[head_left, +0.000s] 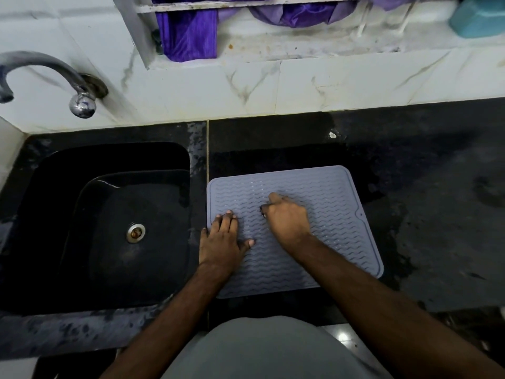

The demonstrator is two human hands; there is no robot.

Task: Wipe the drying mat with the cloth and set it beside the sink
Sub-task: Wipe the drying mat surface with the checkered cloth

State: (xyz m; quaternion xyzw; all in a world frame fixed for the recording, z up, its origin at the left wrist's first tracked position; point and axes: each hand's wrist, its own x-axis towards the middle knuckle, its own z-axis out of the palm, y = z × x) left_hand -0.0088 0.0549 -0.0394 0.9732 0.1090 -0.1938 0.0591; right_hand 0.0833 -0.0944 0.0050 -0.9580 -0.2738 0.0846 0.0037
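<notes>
Hands: left (221,242) flat, right (287,217) curled, on mat (336,214), black counter (410,160).

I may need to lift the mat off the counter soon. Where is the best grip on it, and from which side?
Take the grey wavy-ribbed silicone drying mat by its right edge, near the small tab notch, coming from the right. It lies flat on the black counter; that edge is bare, while the left hand presses the left side and the right hand rests mid-mat.

Kitchen: sink (68,214), tap (41,69), tiled wall (300,83)
</notes>
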